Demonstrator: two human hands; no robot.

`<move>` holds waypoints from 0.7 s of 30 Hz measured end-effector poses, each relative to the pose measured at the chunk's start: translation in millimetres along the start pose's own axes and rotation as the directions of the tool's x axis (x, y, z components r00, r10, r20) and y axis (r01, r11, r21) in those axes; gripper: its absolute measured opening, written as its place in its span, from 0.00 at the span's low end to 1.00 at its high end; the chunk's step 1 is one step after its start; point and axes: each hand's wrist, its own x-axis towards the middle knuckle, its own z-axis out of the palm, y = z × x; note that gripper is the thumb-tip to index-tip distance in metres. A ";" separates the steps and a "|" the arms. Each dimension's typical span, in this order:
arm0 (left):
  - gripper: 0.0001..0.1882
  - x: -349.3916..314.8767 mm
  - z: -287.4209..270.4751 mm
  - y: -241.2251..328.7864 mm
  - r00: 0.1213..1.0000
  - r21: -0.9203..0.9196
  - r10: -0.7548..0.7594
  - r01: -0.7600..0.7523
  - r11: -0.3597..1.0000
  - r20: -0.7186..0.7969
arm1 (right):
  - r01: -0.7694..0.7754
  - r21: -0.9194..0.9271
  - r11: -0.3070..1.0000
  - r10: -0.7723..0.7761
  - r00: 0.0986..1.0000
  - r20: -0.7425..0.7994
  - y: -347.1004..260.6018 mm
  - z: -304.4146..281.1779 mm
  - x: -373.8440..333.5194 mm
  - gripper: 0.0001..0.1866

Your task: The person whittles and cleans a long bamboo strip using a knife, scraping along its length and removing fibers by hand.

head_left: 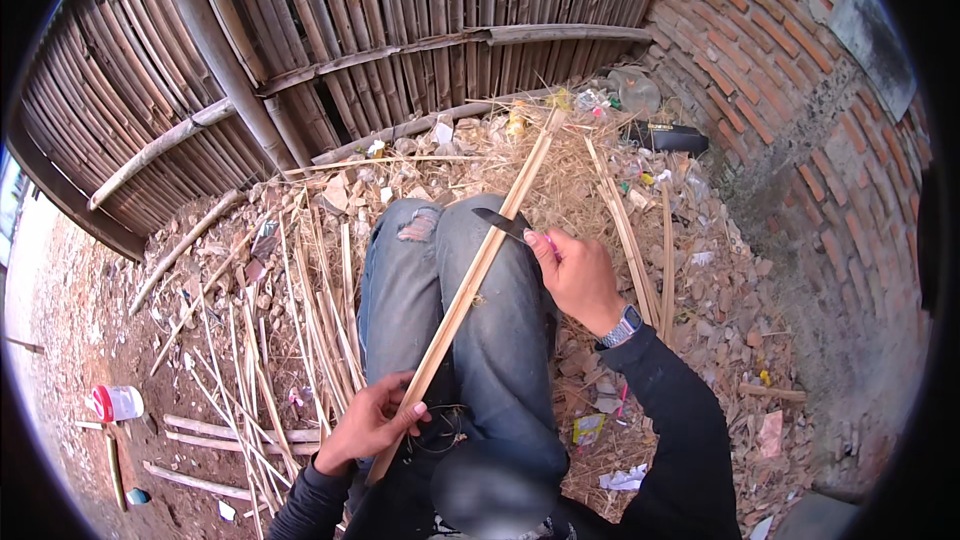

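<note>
A long split bamboo strip lies slantwise across my jeans-clad legs, its far end pointing up and to the right. Near its lower end my left hand is closed around it, thumb on top. My right hand grips a knife by its handle, of which only a bit of pink shows between the fingers. The dark blade rests across the strip, above my knee on the right. Whether the edge has cut into the bamboo cannot be made out.
Several thin bamboo strips lie on the ground to my left, and more strips to my right. Rubble and shavings cover the ground. A bamboo fence stands ahead, a brick wall at right. A red-lidded plastic jar lies far left.
</note>
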 end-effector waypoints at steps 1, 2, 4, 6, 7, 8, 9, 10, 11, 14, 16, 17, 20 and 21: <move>0.21 -13.0 -8.3 -11.0 1.000 0.007 -0.007 0.008 1.000 -0.003 | -0.019 -0.014 1.000 0.019 1.000 -0.024 7.7 0.2 5.7 0.26; 0.19 -25.5 -17.2 -23.5 0.997 -0.006 -0.049 0.049 0.999 0.064 | -0.040 -0.027 0.999 0.038 0.998 -0.049 13.4 1.0 11.2 0.26; 0.17 -50.9 -32.3 -43.1 0.988 -0.010 -0.094 0.096 0.995 0.120 | -0.063 0.009 0.998 0.064 0.995 -0.076 14.8 -0.8 25.1 0.27; 0.14 -66.9 -39.8 -51.0 0.990 -0.040 -0.079 0.084 0.996 0.117 | -0.091 0.000 0.996 0.090 0.990 -0.105 24.0 -1.5 37.1 0.27; 0.15 -70.4 -33.7 -51.3 0.999 -0.023 -0.024 0.025 0.999 0.031 | -0.129 0.013 0.992 0.130 0.988 -0.084 23.4 -4.6 42.2 0.28; 0.15 -70.4 -31.5 -52.8 0.999 -0.018 -0.028 0.028 0.999 0.034 | -0.135 0.016 0.991 0.136 0.987 -0.086 26.7 -2.9 46.1 0.28; 0.16 -69.5 -29.8 -55.9 0.997 -0.068 -0.058 0.055 0.996 -0.047 | -0.131 0.029 0.991 0.134 0.983 -0.123 29.1 -1.5 51.7 0.28; 0.17 -66.9 -27.7 -59.2 0.988 -0.118 -0.091 0.076 0.990 -0.125 | -0.128 0.042 0.991 0.133 0.978 -0.160 30.5 -1.5 54.2 0.28; 0.18 -59.9 -23.9 -63.9 0.991 -0.129 -0.050 0.034 0.991 -0.124 | -0.129 0.043 0.991 0.134 0.977 -0.165 30.0 -1.4 53.3 0.28; 0.17 -39.8 -12.1 -58.7 0.993 -0.183 -0.047 0.026 0.983 -0.110 | -0.154 0.096 0.983 0.167 0.975 -0.148 15.9 6.5 40.9 0.28; 0.17 -27.6 -6.9 -60.0 0.995 -0.209 -0.007 -0.015 0.978 -0.101 | -0.046 0.131 0.990 0.060 0.993 -0.101 4.8 18.6 19.1 0.27; 0.18 -20.2 -3.6 -54.2 0.994 -0.202 -0.008 -0.014 0.979 -0.111 | -0.046 0.141 0.989 0.054 0.997 -0.052 -2.2 21.3 7.2 0.27; 0.18 0.6 8.7 -34.5 0.993 -0.188 -0.020 -0.002 0.982 -0.114 | -0.072 0.173 0.982 0.071 0.997 0.014 -17.9 25.1 -23.6 0.27; 0.18 7.0 12.4 -30.0 0.996 -0.244 -0.023 0.000 0.970 -0.091 | -0.079 0.169 0.982 0.067 0.995 0.072 -20.8 20.1 -29.6 0.26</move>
